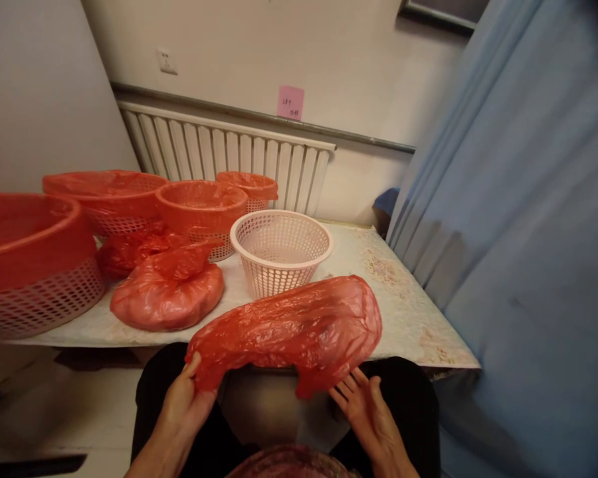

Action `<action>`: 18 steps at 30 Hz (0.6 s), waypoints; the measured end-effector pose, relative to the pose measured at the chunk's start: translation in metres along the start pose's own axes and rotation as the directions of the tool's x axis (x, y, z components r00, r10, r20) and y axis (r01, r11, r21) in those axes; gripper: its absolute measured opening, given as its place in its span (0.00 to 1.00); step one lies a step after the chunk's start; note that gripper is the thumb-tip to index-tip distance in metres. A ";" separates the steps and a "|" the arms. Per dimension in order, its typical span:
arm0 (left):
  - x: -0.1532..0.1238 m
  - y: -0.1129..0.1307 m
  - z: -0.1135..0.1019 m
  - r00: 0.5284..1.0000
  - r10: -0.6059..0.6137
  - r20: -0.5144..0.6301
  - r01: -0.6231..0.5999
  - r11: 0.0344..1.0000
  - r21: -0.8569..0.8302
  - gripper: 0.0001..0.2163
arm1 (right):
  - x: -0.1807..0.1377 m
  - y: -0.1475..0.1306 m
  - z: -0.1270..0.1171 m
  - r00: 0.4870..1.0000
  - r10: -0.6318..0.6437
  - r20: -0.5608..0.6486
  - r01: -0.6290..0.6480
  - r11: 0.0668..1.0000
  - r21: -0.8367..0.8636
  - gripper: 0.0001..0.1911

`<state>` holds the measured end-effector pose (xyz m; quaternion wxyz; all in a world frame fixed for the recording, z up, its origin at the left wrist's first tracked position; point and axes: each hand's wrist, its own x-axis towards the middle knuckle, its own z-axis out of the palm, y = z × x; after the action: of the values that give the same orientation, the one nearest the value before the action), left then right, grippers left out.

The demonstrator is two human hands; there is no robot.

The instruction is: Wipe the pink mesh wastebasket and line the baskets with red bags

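Observation:
A crumpled red plastic bag (pixel 299 328) is stretched out over my lap at the table's front edge. My left hand (pixel 184 398) grips its left end, thumb on top and fingers closed underneath. My right hand (pixel 366 408) sits under the bag's right lower edge with fingers stretched out and spread; the fingertips touch or nearly touch the plastic. Just behind the bag stands an unlined white plastic basket (pixel 280 249).
On the table (pixel 408 312) stand several baskets lined with red bags (pixel 202 209), a large one (pixel 30 259) at the left, and a stuffed red bag (pixel 167 295). A radiator (pixel 229 156) runs behind. A blue curtain (pixel 518 232) hangs at right.

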<state>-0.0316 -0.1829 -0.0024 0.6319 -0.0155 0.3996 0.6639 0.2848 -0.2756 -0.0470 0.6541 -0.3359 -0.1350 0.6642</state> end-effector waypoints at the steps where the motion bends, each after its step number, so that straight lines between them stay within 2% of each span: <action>1: -0.001 -0.002 0.000 1.000 0.021 0.013 -0.021 1.000 0.006 0.13 | -0.005 0.002 0.004 1.000 -0.010 0.015 0.010 1.000 -0.027 0.34; 6: -0.007 -0.012 -0.001 0.992 0.048 0.113 -0.059 0.994 0.096 0.14 | -0.013 0.001 0.030 0.999 -0.053 -0.005 0.050 0.972 -0.228 0.27; 9: -0.011 -0.019 -0.003 0.983 0.047 0.179 -0.072 0.988 0.138 0.15 | 0.002 0.009 0.037 0.991 -0.035 -0.127 -0.007 0.950 -0.311 0.26; 11: -0.011 -0.020 -0.005 0.978 0.039 0.206 -0.074 0.984 0.164 0.16 | 0.016 0.015 0.033 0.968 -0.012 -0.249 -0.064 0.954 -0.292 0.26; 13: -0.009 -0.017 -0.006 0.978 0.039 0.204 -0.077 0.980 0.185 0.15 | 0.029 0.019 0.025 0.947 0.016 -0.321 -0.098 0.966 -0.240 0.24; 18: 0.003 -0.004 -0.009 0.980 0.099 0.173 -0.129 0.976 0.176 0.15 | 0.038 0.012 0.007 0.935 -0.010 -0.355 -0.075 0.972 -0.225 0.26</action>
<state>-0.0335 -0.1854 -0.0119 0.6220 0.1213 0.4070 0.6578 0.2740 -0.2388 -0.0595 0.6123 -0.5270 -0.0869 0.5829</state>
